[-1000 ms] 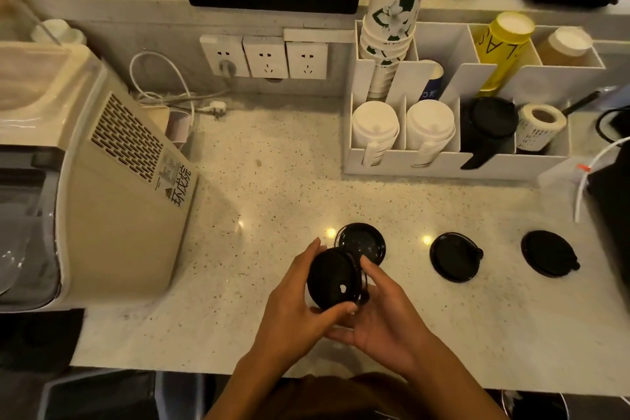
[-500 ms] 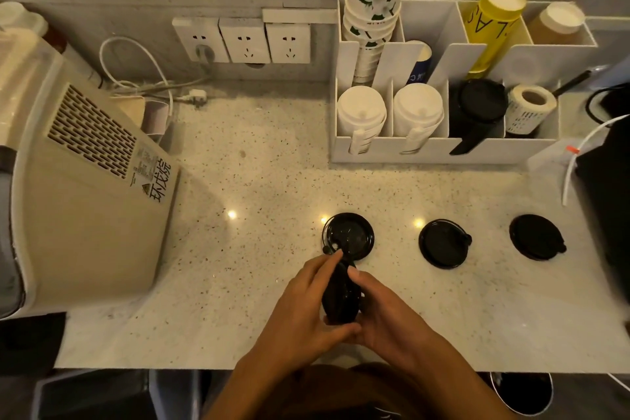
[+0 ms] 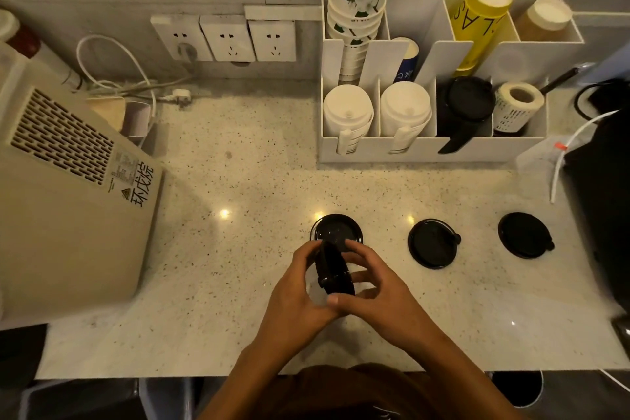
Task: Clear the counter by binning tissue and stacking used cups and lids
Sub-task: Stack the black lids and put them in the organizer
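Note:
Both hands hold a black lid (image 3: 332,268) on edge, tilted, above the front of the speckled counter (image 3: 238,249). My left hand (image 3: 296,293) wraps it from the left and my right hand (image 3: 371,293) pinches it from the right. Something pale shows behind the lid between my palms; I cannot tell what it is. Three more black lids lie flat in a row: one (image 3: 335,230) just beyond my fingertips, one (image 3: 433,242) to its right, one (image 3: 525,235) further right.
A beige machine (image 3: 68,198) fills the left side. A white organizer (image 3: 433,147) at the back holds white lids, a black lid stack, paper cups (image 3: 358,3), a label roll and bottles. Wall sockets (image 3: 225,37) and cables sit at back left. Dark equipment (image 3: 603,198) stands at the right edge.
The lid in my hands has turned from face-up to on edge. The view has shifted closer and lower over the counter; the three lids on the counter have not moved.

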Available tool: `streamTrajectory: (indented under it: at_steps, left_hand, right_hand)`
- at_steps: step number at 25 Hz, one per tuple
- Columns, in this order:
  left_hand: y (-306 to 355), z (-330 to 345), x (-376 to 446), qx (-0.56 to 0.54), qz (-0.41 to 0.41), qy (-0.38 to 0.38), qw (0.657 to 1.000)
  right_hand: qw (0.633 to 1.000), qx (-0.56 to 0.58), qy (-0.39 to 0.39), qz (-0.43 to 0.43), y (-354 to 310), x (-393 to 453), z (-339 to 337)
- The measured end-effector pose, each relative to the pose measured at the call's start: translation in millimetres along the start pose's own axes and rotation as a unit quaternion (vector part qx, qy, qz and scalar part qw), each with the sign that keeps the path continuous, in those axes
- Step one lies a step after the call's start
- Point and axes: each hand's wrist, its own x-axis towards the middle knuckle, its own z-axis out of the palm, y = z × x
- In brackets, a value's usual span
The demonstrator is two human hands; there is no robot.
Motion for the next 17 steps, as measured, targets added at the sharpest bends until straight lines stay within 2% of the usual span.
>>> streamTrajectory:
  at_steps: [3,8,12,17]
  left_hand:
    - [4,-1,11,-0.003,0.005,-0.002,1.0]
    - [1,-5,34,0.027,0.04,-0.001,0.999]
    - [-22,-10,55,0.115,0.015,-0.006,0.993]
    - [-41,-3,66,0.104,0.022,-0.004,0.994]
  right_hand:
    - [0.999,-0.023,0.012,-0.033,-2,9,-7]
    - [0.987,-0.125,0.063,-0.08,-1,29,-9]
    - [0.95,-0.272,0.134,-0.075,6,54,-10]
    - [0.911,-0.378,0.148,-0.078,14,74,1]
